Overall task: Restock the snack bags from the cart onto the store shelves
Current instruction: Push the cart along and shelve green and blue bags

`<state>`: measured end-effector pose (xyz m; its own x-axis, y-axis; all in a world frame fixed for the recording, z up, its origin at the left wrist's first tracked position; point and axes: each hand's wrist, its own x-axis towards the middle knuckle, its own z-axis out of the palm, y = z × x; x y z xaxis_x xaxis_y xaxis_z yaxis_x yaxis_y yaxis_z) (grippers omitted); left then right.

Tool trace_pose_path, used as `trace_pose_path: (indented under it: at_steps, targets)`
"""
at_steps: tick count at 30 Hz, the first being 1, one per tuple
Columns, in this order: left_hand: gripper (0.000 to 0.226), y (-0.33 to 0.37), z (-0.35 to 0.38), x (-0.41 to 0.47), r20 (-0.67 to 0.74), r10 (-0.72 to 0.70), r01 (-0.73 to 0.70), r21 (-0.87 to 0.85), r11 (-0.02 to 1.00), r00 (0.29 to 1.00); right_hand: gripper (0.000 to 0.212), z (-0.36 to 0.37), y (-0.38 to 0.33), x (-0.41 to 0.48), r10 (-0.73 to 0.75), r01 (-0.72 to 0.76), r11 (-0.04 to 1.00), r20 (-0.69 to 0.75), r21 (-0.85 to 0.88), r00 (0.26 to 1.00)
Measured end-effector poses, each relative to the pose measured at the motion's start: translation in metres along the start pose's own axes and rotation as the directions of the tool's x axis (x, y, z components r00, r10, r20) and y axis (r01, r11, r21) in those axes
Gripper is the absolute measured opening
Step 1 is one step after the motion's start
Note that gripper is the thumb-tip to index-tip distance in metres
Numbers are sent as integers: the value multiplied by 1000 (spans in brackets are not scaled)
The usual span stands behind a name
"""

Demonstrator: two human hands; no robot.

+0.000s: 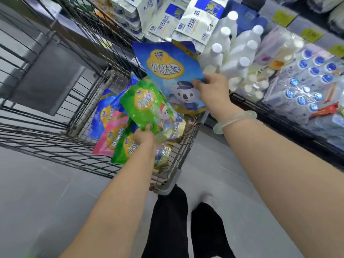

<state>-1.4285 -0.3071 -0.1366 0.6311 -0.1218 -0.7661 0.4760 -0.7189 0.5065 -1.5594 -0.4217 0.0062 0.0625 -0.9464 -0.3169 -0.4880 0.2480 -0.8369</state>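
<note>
My right hand [212, 88] grips the right edge of a large blue snack bag [167, 71] with a koala in a cap on it, held up above the wire cart [55, 146]. My left hand [144, 135] holds the lower edge of a green snack bag [147, 107], lifted over the cart's near right corner. Below them, more bags lie in the cart: a pink one [111, 135], another green one [124, 148] and blue ones [101, 112].
On the right stands a chilled shelf [279, 112] with white bottles [232, 58], shrink-wrapped blue-capped packs [307, 81] and blue-and-white cartons [197, 21] at the back. Yellow price tags line an upper shelf edge. My feet in black shoes stand on grey floor below the cart.
</note>
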Motion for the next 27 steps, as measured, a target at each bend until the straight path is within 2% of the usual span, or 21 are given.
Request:
trace_pose_path:
  at_steps: [2, 4, 6, 7, 10, 16, 19, 22, 27]
  targets:
    - [24, 12, -20, -22, -42, 240, -236, 76, 969, 970, 43, -16, -6, -12, 22, -19, 997, -45, 76, 999]
    - [24, 25, -40, -51, -22, 442, -436, 133, 890, 897, 34, -40, -16, -33, 51, -40, 991, -83, 130, 995]
    - [23, 37, -60, -81, -17, 579, -568, 166, 806, 815, 10, -67, -20, -55, 56, -31, 977, -114, 210, 992]
    - [21, 43, -69, -96, -3, 642, -629, 195, 753, 767, 6, -81, -19, -63, 65, -29, 964, -130, 265, 989]
    - [13, 50, -84, -139, 67, 771, -769, 167, 617, 633, 19, -129, -11, -92, 62, 10, 931, -183, 366, 981]
    - [17, 33, -45, -236, 265, 842, -867, -41, 497, 470, 13, -247, 19, -157, 60, 120, 859, -331, 498, 942]
    - [8, 8, -8, -286, 377, 822, -844, -161, 511, 426, 7, -311, 48, -193, 85, 170, 814, -404, 556, 911]
    - [10, -27, 36, -343, 462, 797, -814, -235, 532, 388, 4, -385, 85, -232, 114, 201, 796, -467, 571, 877]
    - [24, -89, 109, -451, 576, 744, -757, -302, 579, 339, 21, -503, 162, -292, 209, 272, 735, -589, 621, 781]
